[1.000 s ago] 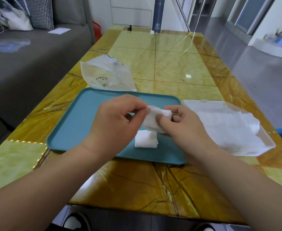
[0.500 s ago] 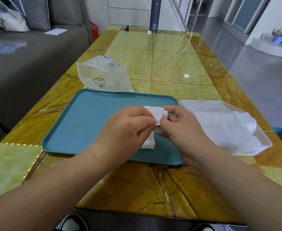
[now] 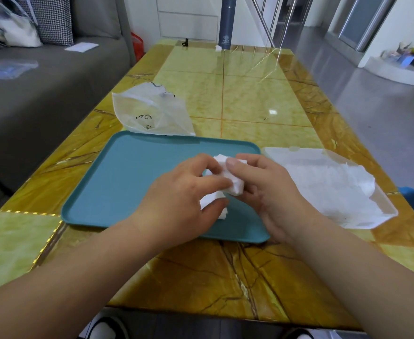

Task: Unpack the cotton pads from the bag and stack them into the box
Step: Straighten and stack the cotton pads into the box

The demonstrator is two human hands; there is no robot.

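Presently, taking the teal tray (image 3: 132, 177) as landmark:

- Left hand (image 3: 186, 204) and right hand (image 3: 267, 192): both pinching one small bundle of white cotton pads (image 3: 232, 181), hovering over the tray's right part.
- More pads (image 3: 213, 207): lying on the tray under the left hand.
- Box (image 3: 382, 211): sitting just right of the tray, holding white sheets.
- Bag (image 3: 149, 113): lying just behind the tray on the tabletop (image 3: 250, 94).

- Bright, even daylight; window glare streaks the glossy marble table (image 3: 250, 99).
- Soft shadows under the hands.
- Wide-angle bending at edges; slight overall softness.
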